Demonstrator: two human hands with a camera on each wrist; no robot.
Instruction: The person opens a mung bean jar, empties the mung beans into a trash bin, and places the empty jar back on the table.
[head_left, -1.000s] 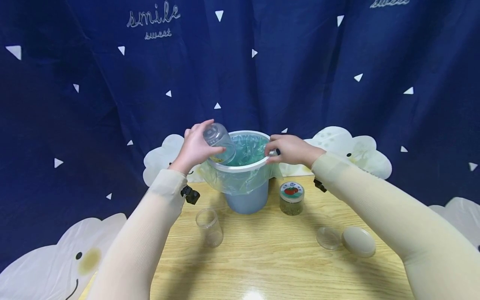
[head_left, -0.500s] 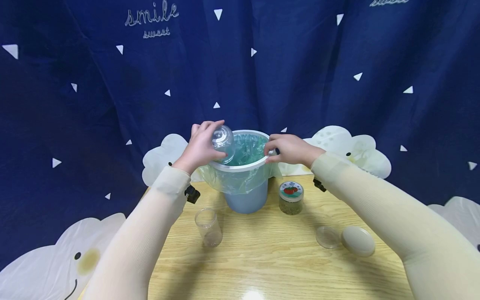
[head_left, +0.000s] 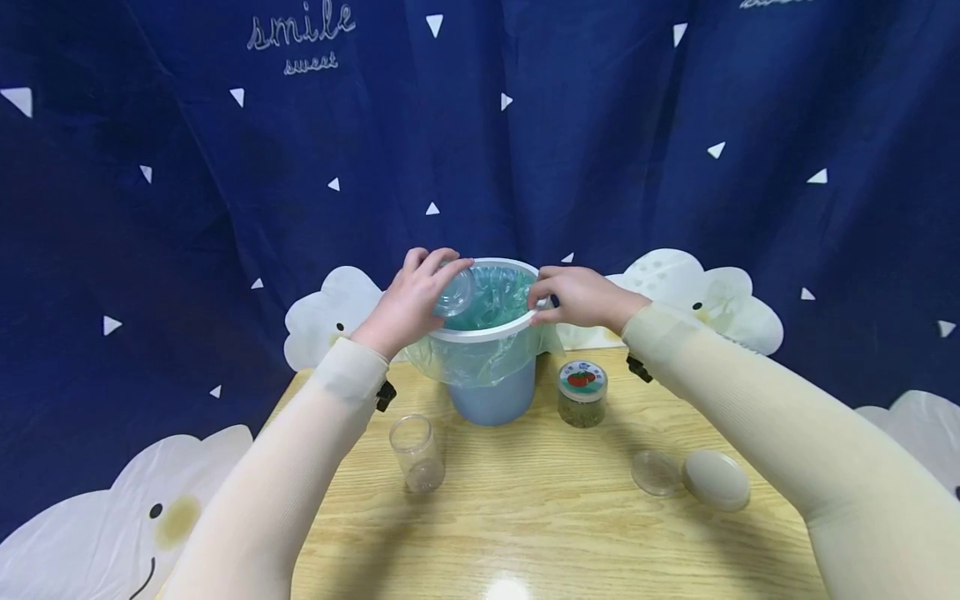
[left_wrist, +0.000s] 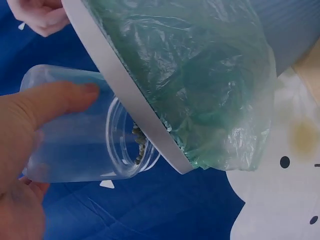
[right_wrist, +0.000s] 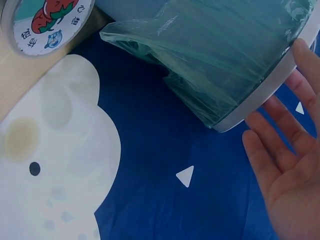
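Note:
My left hand (head_left: 405, 304) grips a clear plastic jar (head_left: 457, 296), tipped with its mouth down over the near left rim of a blue trash can (head_left: 491, 404). In the left wrist view, small greenish-brown bits (left_wrist: 139, 145) lie just inside the mouth of that jar (left_wrist: 75, 135). A thin green bag (head_left: 495, 300) lines the can and folds over its white rim (head_left: 487, 336). On the opposite side, my right hand (head_left: 581, 297) holds the rim with curled fingers. The right wrist view has that hand's fingers (right_wrist: 267, 155) at the rim.
Right of the can stands a lidded jar (head_left: 582, 408) with a red-fruit label and dark contents. An open clear jar (head_left: 417, 454) stands front left on the wooden table (head_left: 525, 517). A clear lid (head_left: 656, 472) and a whitish lid (head_left: 716, 481) lie at right. Behind hangs a blue curtain (head_left: 480, 125).
My left hand has moved right and turned, bringing the tilted jar further over the trash can's opening. The right hand has stayed at the rim.

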